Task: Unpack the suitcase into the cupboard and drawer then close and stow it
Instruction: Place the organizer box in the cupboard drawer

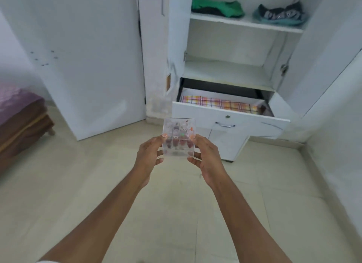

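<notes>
At the far left, a bed with a purple cover is cut off by the edge of the picture. Next to it stands a big white door, shut.

In the middle, two hands hold up a small clear box over the tiled floor. The box is split into little squares. Tiny things sit inside, some red, one green, but they are too small and blurry to name. The left hand grips the left side of the box, thumb on top and fingers curled under. The right hand grips the right side the same way. The box is in front of the drawer, not in it.

To the right is the white cupboard, with its doors open. The drawer is pulled out. A checked cloth in pink, orange and yellow lies flat inside it. The drawer's front wall hides the near part of the cloth. The shelf just above the drawer looks bare. On the top shelf lie a green cloth on the left and a dark and blue cloth on the right. The top of the picture cuts that shelf off. Both are folded or bunched, and I cannot tell what clothes they are.
</notes>
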